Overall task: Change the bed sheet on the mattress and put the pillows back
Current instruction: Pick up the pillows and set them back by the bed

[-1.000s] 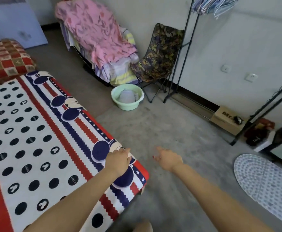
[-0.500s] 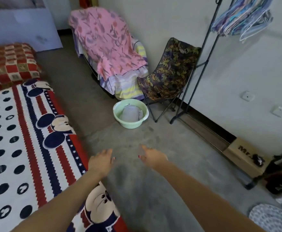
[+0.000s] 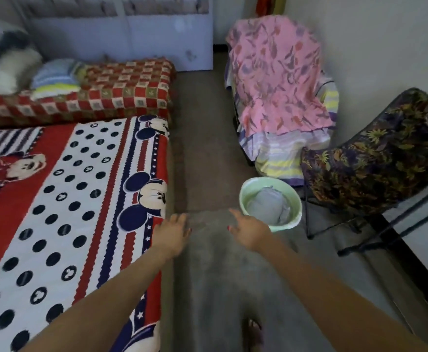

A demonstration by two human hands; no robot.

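A red, white and blue cartoon-mouse bed sheet (image 3: 75, 199) lies flat over the low mattress on the left. Beyond it a red checked blanket (image 3: 121, 90) covers the head end. On that blanket sit a folded blue and yellow cloth (image 3: 55, 77) and a blurred white and black pillow (image 3: 7, 62). My left hand (image 3: 172, 232) hovers at the sheet's right edge with fingers spread and holds nothing. My right hand (image 3: 252, 231) hangs over the grey floor, fingers relaxed and empty.
A green basin (image 3: 294, 207) with grey cloth in it stands on the floor just beyond my right hand. A chair draped with pink floral fabric (image 3: 276, 80) and a dark floral folding chair (image 3: 375, 158) line the right wall. A grey floor strip (image 3: 202, 148) runs beside the mattress.
My left hand has let go of the sheet corner and opened. The view has swung from the foot corner toward the head of the mattress, and both hands now reach forward empty.
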